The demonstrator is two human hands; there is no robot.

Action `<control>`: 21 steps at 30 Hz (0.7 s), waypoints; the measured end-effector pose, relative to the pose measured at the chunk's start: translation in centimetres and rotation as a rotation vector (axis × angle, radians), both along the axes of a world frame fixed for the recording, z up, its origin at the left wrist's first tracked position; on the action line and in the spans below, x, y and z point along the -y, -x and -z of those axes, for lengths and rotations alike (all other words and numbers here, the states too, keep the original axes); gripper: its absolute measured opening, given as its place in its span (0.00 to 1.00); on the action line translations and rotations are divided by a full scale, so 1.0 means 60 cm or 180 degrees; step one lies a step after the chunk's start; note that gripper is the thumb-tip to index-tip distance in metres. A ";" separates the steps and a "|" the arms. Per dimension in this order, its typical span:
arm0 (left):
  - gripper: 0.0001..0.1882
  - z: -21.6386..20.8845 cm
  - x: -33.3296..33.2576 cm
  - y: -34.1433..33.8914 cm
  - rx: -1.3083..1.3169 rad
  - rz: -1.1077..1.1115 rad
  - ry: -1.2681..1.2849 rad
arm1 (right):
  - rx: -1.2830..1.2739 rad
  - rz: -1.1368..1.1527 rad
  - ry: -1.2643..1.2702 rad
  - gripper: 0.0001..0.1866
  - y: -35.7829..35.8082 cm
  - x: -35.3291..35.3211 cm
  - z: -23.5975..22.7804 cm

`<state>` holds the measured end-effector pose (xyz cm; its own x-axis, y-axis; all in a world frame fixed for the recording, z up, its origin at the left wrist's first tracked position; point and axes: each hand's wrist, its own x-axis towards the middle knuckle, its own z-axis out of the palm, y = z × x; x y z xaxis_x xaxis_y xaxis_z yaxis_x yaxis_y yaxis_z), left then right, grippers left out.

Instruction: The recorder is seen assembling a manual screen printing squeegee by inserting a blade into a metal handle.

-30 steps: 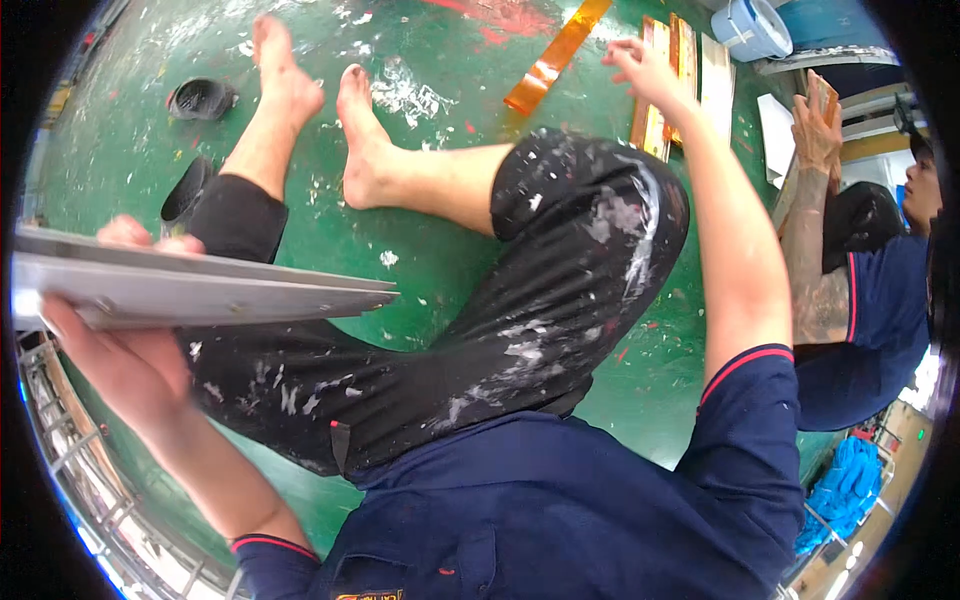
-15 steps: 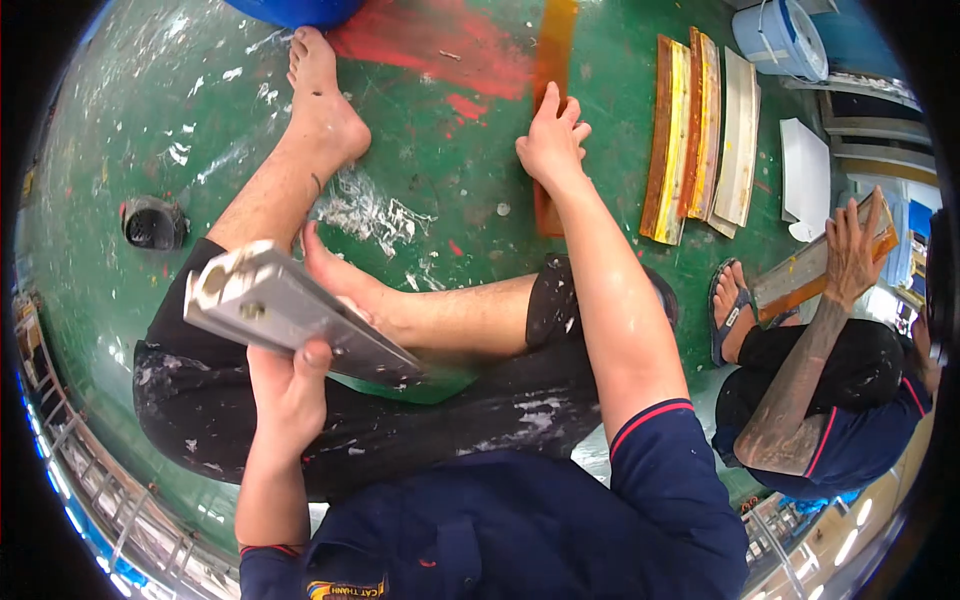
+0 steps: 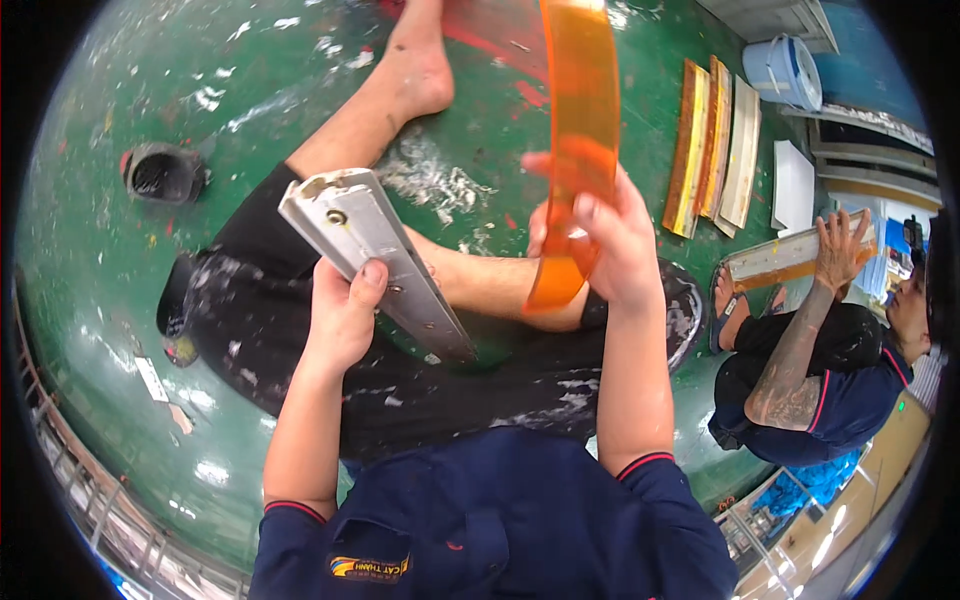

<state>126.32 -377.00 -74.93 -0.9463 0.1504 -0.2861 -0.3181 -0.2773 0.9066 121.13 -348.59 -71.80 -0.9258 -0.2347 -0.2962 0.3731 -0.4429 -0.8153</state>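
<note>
My left hand (image 3: pixel 343 315) is closed around a long silver aluminium squeegee holder (image 3: pixel 395 265), thumb on its near face. The holder is tilted over my lap, its upper end showing a grooved profile and a bolt head near it. A translucent orange squeegee blade strip (image 3: pixel 583 75) stands lengthwise in my right hand (image 3: pixel 625 240), with the fingers seen partly through it and the thumb across its front. The strip's lower end hangs near my shin, apart from the holder. Its top runs to the picture's upper edge.
On the right, several wood-and-yellow squeegees (image 3: pixel 692 150) lie side by side, near a pale blue bucket (image 3: pixel 783 72) and a white sheet (image 3: pixel 793 188). A squatting co-worker (image 3: pixel 815 380) handles another squeegee (image 3: pixel 790 255). A dark shoe (image 3: pixel 165 173) lies left on the paint-spotted green floor.
My right hand has picked the orange strip up off the floor and brought it nearer to me. The holder in my left hand has shifted right. The co-worker's squeegee has tilted flatter.
</note>
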 end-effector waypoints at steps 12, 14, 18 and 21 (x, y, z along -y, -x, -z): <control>0.47 0.002 0.054 -0.013 -0.0138 -0.0257 -0.0347 | -0.0209 -0.1192 0.0172 0.24 -0.032 0.137 -0.088; 0.47 -0.008 0.048 -0.016 -0.0155 -0.0375 -0.0693 | -0.0130 -0.1130 -0.0150 0.23 -0.035 0.136 -0.110; 0.35 -0.043 0.059 -0.002 -0.0589 -0.0297 -0.1015 | -0.0137 -0.1427 -0.0546 0.22 -0.045 0.131 -0.149; 0.25 -0.045 0.054 0.003 -0.0978 -0.0189 -0.1328 | -0.0138 -0.1362 -0.0459 0.26 -0.055 0.136 -0.147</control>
<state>126.16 -380.26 -72.25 -0.9876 0.1359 0.0789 -0.0276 -0.6444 0.7642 124.44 -356.77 -62.96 -0.7666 -0.5582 -0.3172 0.4622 -0.1368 -0.8762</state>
